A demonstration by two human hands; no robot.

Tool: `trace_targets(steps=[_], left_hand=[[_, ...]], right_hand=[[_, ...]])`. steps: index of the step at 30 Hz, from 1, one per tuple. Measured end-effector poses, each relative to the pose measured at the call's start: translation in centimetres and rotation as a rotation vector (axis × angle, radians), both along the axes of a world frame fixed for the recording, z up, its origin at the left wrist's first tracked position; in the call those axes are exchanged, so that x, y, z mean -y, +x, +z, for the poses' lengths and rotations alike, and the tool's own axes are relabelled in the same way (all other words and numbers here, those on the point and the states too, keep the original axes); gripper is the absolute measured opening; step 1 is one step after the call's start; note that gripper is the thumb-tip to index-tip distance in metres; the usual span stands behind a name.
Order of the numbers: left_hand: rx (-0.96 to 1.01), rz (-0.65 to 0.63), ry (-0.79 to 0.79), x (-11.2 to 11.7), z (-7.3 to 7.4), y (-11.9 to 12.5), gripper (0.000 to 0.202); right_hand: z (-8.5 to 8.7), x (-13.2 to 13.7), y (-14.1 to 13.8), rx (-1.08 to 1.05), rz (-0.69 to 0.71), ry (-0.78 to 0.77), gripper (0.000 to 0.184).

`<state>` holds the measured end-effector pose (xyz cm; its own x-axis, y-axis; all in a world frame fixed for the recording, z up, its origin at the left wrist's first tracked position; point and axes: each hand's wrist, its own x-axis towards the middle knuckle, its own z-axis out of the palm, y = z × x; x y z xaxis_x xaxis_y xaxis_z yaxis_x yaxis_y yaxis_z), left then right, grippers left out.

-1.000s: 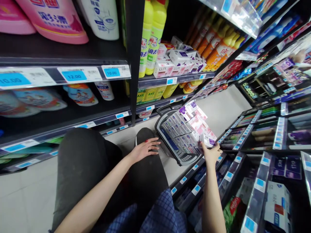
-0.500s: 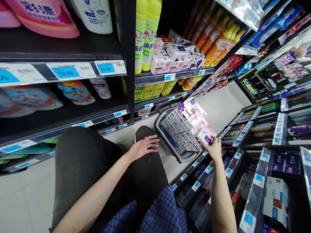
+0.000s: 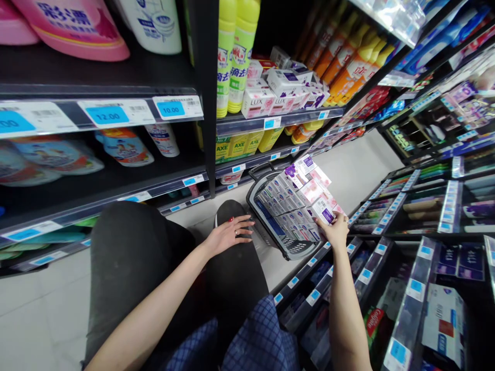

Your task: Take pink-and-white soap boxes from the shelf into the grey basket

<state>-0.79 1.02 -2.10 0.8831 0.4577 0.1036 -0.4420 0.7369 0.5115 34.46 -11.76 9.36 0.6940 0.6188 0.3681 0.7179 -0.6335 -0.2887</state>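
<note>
My left hand (image 3: 231, 233) lies with fingers spread on my dark-trousered knee (image 3: 235, 268), holding nothing. My right hand (image 3: 334, 230) has its thumb and fingers closed on a white and purple soap box (image 3: 324, 210) at the near right corner of the stack. That box sits among pink and white soap boxes (image 3: 313, 190) on top of rows of small grey-white boxes (image 3: 284, 193). All of them are in a grey and black shopping basket (image 3: 253, 198) on the floor. Fingertips on the far side of the held box are partly hidden.
Shelves flank the aisle (image 3: 353, 159) on both sides. Left ones carry LUX soap boxes (image 3: 258, 100), yellow-green bottles (image 3: 240, 56), orange bottles (image 3: 353, 69) and yellow AXE packs (image 3: 237, 146). A low shelf rail (image 3: 410, 293) with price tags runs close by my right forearm.
The soap box under my right hand has turned slightly, and the hand has shifted a little left with it. My left hand stays on the knee.
</note>
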Motion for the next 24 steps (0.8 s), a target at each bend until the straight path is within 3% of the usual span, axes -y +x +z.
trace_targets(steps=[24], left_hand=[[-0.006, 0.002, -0.018, -0.06, -0.06, 0.05, 0.059]], right_hand=[[-0.64, 0.16, 0.27, -0.023, 0.034, 0.049, 0.09]])
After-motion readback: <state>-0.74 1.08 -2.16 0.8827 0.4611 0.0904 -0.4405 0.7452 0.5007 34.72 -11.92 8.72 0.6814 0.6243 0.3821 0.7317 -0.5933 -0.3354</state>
